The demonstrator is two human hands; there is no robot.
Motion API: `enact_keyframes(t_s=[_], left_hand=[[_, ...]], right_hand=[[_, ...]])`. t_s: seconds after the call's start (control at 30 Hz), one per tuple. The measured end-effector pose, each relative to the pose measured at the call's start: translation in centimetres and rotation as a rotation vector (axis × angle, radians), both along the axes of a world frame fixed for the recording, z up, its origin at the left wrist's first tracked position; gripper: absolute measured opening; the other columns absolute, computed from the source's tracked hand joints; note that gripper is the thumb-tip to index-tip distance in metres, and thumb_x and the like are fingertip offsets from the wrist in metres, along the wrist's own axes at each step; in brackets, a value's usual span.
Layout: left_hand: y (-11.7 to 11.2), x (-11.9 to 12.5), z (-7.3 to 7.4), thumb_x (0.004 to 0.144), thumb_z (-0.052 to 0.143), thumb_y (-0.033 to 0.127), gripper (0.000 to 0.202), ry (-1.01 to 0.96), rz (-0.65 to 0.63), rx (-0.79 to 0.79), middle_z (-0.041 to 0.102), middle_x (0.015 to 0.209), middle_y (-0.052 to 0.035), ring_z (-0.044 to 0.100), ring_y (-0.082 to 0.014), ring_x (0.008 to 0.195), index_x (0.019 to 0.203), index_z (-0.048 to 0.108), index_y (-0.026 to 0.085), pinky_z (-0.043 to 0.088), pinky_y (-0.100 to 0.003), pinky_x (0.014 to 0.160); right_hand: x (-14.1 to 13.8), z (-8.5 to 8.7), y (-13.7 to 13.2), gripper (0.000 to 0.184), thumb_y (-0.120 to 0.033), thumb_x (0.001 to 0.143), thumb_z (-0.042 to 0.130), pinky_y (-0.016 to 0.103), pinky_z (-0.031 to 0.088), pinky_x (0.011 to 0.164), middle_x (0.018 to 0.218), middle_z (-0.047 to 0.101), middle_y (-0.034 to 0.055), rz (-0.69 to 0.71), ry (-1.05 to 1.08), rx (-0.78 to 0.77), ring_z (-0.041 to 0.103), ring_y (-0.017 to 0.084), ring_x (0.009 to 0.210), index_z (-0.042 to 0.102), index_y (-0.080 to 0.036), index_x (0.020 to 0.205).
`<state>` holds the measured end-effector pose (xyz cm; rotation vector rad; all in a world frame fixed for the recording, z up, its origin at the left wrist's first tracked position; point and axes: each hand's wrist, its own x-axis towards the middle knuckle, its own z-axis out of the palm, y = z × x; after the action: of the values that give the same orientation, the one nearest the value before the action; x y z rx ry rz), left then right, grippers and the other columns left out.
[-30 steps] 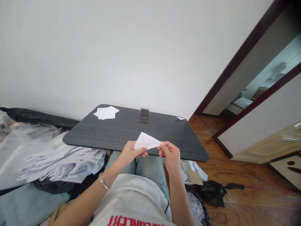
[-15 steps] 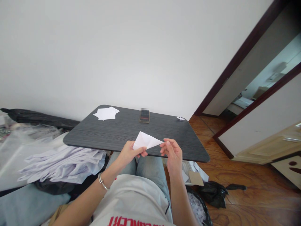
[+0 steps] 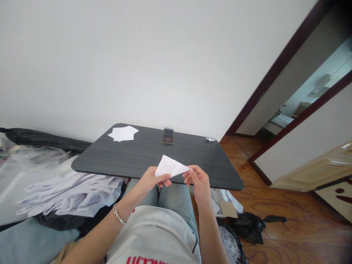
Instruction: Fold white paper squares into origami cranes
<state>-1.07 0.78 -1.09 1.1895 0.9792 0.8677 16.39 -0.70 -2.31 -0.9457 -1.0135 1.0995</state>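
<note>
A white sheet folded into a triangle (image 3: pixel 170 167) is held over the near edge of a dark grey table (image 3: pixel 137 154). My left hand (image 3: pixel 150 178) pinches its left corner, fingers closed on the paper. My right hand (image 3: pixel 198 178) pinches the right tip between thumb and fingers. Both hands hover just above my lap, close to the table edge.
On the table lie a small stack of white sheets (image 3: pixel 123 133) at the far left, a phone (image 3: pixel 168 136) in the middle and a tiny folded paper figure (image 3: pixel 210 139) at the far right. A heap of white paper (image 3: pixel 71 192) lies left; a black bag (image 3: pixel 249 225) lies on the wooden floor.
My right hand, slightly off the tip half a second ago, has closed on the paper's right tip again. The view has shifted a little; the paper stays in place.
</note>
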Motion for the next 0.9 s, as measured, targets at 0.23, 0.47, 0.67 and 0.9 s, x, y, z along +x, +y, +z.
enact_keyframes(t_s=[0.23,0.47,0.67,0.9], left_hand=[[0.1,-0.1,-0.3,0.068,0.065,0.042,0.032,0.008,-0.032,0.025,0.069,0.059,-0.0071,0.06,-0.0118,0.05,0.064,0.064,0.01,0.04,-0.018,0.046],[0.3,-1.2,0.3,0.077,0.043,0.061,0.055,-0.077,0.041,0.021,0.069,0.063,-0.0088,0.062,-0.0143,0.055,0.074,0.063,0.01,0.041,-0.02,0.048],[0.3,-1.3,0.5,0.078,0.04,0.062,0.057,-0.088,0.023,0.021,0.069,0.063,-0.0093,0.062,-0.0144,0.056,0.073,0.062,0.01,0.041,-0.02,0.048],[0.2,-0.6,-0.1,0.068,0.066,0.041,0.032,0.046,-0.046,0.082,0.07,0.065,-0.0067,0.061,-0.0121,0.054,0.075,0.063,0.011,0.041,-0.018,0.048]], right_hand=[[-0.2,-0.3,0.3,0.025,-0.034,0.07,0.067,0.016,0.036,0.035,0.048,0.06,-0.0012,-0.05,-0.061,-0.008,0.047,0.006,0.036,0.057,-0.015,0.057],[1.0,-0.4,0.7,0.023,-0.034,0.069,0.068,0.016,0.037,0.034,0.051,0.063,0.0002,-0.161,0.007,-0.008,0.05,0.008,0.038,0.057,-0.015,0.061],[1.0,-0.4,0.6,0.022,-0.032,0.069,0.069,0.015,0.038,0.034,0.052,0.064,0.0011,-0.153,0.036,-0.015,0.052,0.008,0.039,0.057,-0.015,0.062],[-0.5,-0.5,0.3,0.024,-0.035,0.069,0.068,0.016,0.038,0.034,0.052,0.065,0.0019,-0.067,0.002,-0.02,0.052,0.009,0.038,0.057,-0.016,0.06]])
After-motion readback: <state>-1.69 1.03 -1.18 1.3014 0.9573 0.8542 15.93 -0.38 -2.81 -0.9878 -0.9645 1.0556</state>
